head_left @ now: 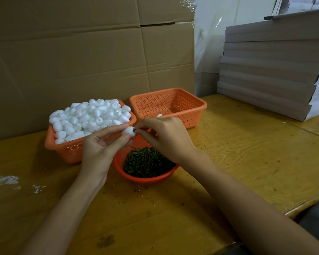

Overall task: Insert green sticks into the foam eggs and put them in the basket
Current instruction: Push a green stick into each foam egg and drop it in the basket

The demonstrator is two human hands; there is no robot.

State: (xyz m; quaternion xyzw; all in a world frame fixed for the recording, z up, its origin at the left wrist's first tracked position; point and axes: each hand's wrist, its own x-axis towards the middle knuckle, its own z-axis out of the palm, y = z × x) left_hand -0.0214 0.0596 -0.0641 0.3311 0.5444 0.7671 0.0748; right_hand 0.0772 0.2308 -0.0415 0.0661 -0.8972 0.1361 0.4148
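My left hand [101,144] pinches a white foam egg [128,131] between thumb and fingers, above the round orange bowl [147,178] of green sticks [145,162]. My right hand [166,137] grips a green stick [135,129] whose tip meets the egg's right end; most of the stick is hidden by my fingers. An orange basket [70,150] heaped with foam eggs [88,116] stands at the left. A second orange basket [191,111] behind my right hand holds one white egg [159,115], partly hidden.
Large cardboard sheets [81,52] stand upright behind the baskets. A stack of flat grey boxes [273,70] lies at the back right. White foam crumbs [7,180] dot the wooden table [247,153] at the left. The table's front edge runs at the lower right.
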